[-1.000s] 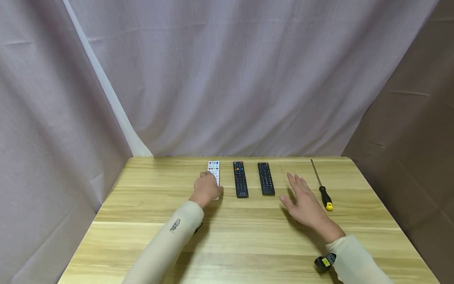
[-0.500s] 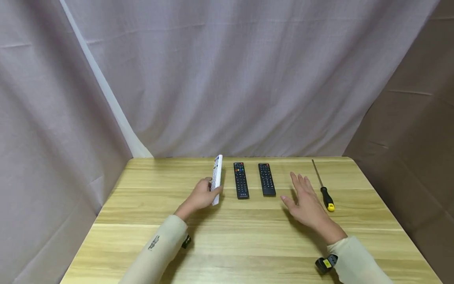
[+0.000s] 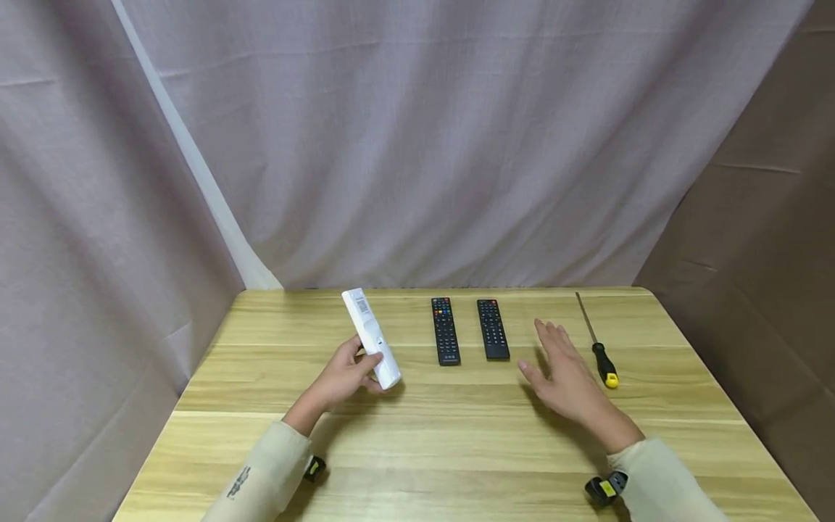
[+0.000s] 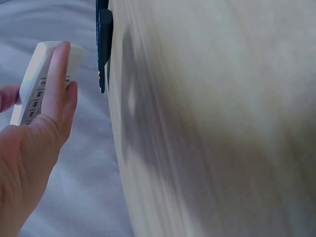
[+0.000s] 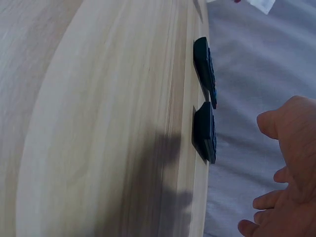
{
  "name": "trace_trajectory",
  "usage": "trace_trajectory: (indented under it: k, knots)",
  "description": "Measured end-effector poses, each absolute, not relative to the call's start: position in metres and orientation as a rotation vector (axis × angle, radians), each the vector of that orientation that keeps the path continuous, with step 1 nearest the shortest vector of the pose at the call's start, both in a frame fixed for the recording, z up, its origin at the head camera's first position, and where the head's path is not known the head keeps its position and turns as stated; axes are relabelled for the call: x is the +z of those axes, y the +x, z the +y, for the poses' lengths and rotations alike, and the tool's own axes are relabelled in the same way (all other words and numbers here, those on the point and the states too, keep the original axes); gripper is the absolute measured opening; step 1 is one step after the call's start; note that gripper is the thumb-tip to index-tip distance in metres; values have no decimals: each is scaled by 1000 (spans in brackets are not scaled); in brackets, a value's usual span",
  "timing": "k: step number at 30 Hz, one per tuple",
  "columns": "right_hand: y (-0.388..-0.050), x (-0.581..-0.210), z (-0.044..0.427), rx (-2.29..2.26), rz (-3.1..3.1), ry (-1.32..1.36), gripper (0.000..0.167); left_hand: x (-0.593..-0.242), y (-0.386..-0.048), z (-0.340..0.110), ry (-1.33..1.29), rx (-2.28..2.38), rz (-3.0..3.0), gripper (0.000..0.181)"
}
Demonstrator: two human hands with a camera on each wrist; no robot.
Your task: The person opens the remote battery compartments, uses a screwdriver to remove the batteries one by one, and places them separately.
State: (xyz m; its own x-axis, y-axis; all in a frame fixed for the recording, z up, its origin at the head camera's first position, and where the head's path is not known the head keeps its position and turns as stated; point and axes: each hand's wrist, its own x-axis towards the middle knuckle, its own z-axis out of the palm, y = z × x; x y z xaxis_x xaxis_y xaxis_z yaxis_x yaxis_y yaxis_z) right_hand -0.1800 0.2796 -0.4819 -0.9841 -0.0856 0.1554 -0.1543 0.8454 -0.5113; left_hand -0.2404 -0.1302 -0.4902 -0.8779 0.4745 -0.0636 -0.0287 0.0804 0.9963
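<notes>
One white remote, back showing, is clamped in the left grip above the bench. From here, the right grip's fingers are apart, between the screwdriver and two black remotes.

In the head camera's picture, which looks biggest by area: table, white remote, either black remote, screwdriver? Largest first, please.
1. Table
2. White remote, held up, so perhaps nearer the camera
3. Left black remote and right black remote: too alike to rank
4. Screwdriver
</notes>
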Motion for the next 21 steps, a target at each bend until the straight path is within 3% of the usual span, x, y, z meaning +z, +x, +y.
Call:
trace_trajectory:
  k: [6, 15, 21]
  knots:
    - [-181, -482, 263, 822, -2870, 239, 83, -493, -237, -125, 452, 1851, 1996, 57]
    - [-175, -477, 208, 964, -2771, 450, 57, -492, -238, -108, 472, 1887, 1957, 49]
    - [-168, -462, 162, 1123, -2834, 613, 54, -493, -235, -99, 491, 1882, 1952, 46]
